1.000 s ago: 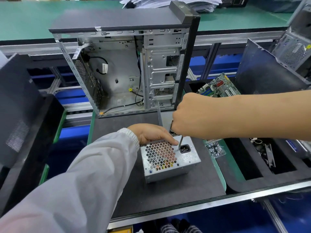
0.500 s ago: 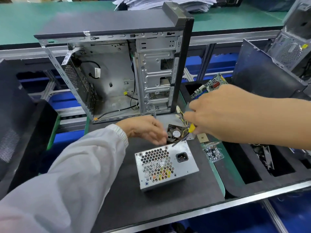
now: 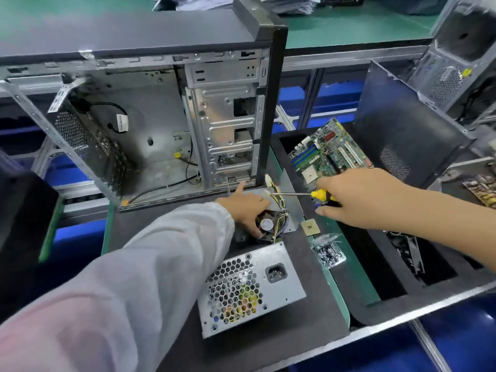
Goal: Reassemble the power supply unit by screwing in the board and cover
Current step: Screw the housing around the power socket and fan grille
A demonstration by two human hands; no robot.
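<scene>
1. We see the power supply unit [image 3: 251, 288] standing on the dark mat [image 3: 150, 226], vent grille and socket facing us, near the front edge.
2. Just behind it lies the small fan [image 3: 266, 224] with its wires on a grey metal plate [image 3: 288, 193].
3. Our left hand [image 3: 245, 208] reaches forward from a white sleeve, thumb curled against the fan, index finger pointing ahead.
4. Our right hand [image 3: 359, 196] grips the yellow-handled screwdriver [image 3: 303, 194], shaft level, tip pointing left over the plate.
5. Behind stands the open computer case [image 3: 150, 124].
</scene>
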